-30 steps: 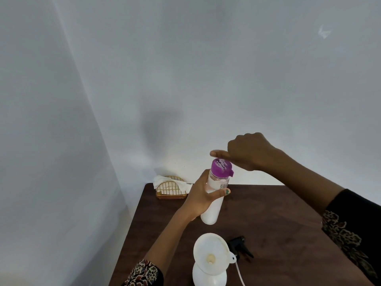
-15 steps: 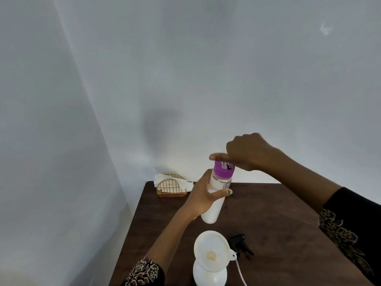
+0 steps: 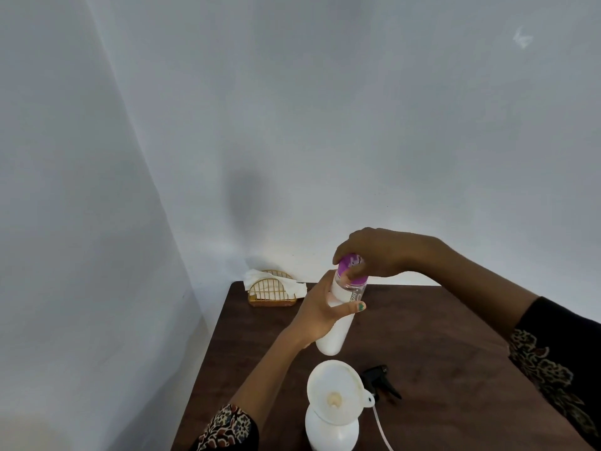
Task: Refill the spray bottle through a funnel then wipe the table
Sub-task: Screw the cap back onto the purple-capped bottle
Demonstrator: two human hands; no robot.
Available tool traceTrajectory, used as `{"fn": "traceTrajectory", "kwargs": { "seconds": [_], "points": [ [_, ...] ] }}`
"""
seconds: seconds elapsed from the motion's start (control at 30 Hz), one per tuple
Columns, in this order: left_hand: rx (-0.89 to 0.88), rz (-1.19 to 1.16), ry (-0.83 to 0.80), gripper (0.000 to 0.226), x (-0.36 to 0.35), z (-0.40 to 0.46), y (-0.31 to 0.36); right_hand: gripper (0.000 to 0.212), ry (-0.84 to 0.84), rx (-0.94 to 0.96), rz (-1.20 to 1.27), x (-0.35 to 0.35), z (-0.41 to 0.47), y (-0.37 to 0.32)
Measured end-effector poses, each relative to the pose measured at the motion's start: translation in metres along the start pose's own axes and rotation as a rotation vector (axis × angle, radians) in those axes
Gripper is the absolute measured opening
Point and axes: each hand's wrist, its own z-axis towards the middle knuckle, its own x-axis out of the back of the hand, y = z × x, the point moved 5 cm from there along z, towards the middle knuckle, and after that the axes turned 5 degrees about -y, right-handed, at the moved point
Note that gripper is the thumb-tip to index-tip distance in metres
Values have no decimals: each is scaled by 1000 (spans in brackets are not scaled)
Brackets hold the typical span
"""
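My left hand (image 3: 320, 312) grips a white refill bottle (image 3: 338, 327) around its middle and holds it above the dark wooden table (image 3: 439, 353). My right hand (image 3: 377, 253) closes its fingers over the bottle's purple cap (image 3: 349, 271). Below, at the front edge, the white spray bottle (image 3: 331, 432) stands with a white funnel (image 3: 335, 388) seated in its mouth. Its black trigger head (image 3: 380, 380) lies on the table just right of the funnel, with its thin tube (image 3: 382, 428) trailing toward me.
A gold wire holder (image 3: 271, 292) with white napkins (image 3: 257, 276) sits in the far left corner of the table. White walls meet behind that corner. The table's left edge runs down past my left forearm.
My right hand has dropped from touching the cap with its fingertips to wrapping over it. The refill bottle has stayed in my left hand at about the same height.
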Motion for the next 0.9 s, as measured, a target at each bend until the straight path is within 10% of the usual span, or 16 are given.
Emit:
{"fn": "traceTrajectory", "kwargs": {
  "seconds": [0.2, 0.9],
  "points": [
    [-24, -33, 81, 50, 2, 0, -5, 68, 71, -108, 128, -17, 2, 6],
    [273, -188, 18, 64, 21, 98, -93, 58, 440, -143, 635, -111, 161, 90]
  ]
}}
